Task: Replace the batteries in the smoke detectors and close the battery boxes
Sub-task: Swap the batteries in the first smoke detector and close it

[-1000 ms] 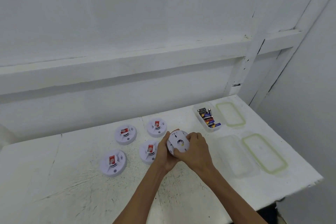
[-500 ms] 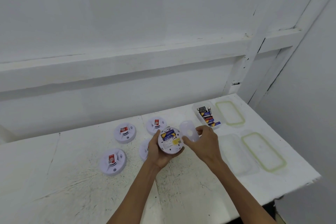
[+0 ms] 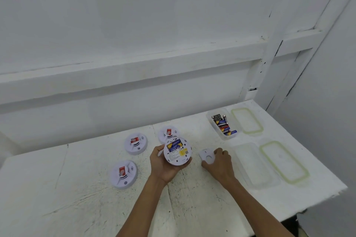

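Both hands grip: left hand (image 3: 163, 167) cups opened detector (image 3: 177, 151), right hand (image 3: 219, 163) pinches cover plate (image 3: 207, 157) above bare table (image 3: 192, 208) middle

A white-painted counter (image 3: 92, 206), scuffed and flecked with dark scratches, runs along a plain white wall (image 3: 134, 15). A horizontal ledge (image 3: 125, 75) crosses that wall. At the right corner stands a white post (image 3: 269, 54) with chipped, cracked paint, in even, soft light.
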Available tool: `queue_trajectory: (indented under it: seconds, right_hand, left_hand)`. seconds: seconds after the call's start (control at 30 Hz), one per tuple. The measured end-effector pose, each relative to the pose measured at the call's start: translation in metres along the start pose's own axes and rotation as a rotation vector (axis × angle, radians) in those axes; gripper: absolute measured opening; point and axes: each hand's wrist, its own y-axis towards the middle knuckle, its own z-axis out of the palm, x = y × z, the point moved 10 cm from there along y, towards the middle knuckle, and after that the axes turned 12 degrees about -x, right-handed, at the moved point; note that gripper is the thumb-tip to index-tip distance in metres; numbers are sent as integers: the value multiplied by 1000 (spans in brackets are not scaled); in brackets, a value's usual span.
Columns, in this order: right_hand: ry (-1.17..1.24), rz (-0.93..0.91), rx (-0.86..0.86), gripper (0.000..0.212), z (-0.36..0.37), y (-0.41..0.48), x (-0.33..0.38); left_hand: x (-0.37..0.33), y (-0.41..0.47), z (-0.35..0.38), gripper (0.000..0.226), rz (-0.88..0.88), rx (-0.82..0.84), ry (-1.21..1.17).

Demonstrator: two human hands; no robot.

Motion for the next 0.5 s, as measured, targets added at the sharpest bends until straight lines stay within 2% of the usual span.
queue_trajectory:
  seconds: [0.13,0.17,0.3,0.37,0.5]
  right_hand:
    - [-166,-79,-62,57,-8,3,13]
    - [-102,-94,-93,50,-13,3,21]
    - [407,-108,-137,28,-36,-6,60]
    - [507,-155,-94,33,-40,-13,81]
    - [507,-142,5,49,-32,-17,93]
  left_hand:
    - [2,0,1,50,-3,6,-18]
    - [2,0,3,50,2,13,-17]
    - [2,2,9,52,35,10,7]
    - [3,4,10,54,76,-17,41]
    - [6,7,10,66,113,-91,147]
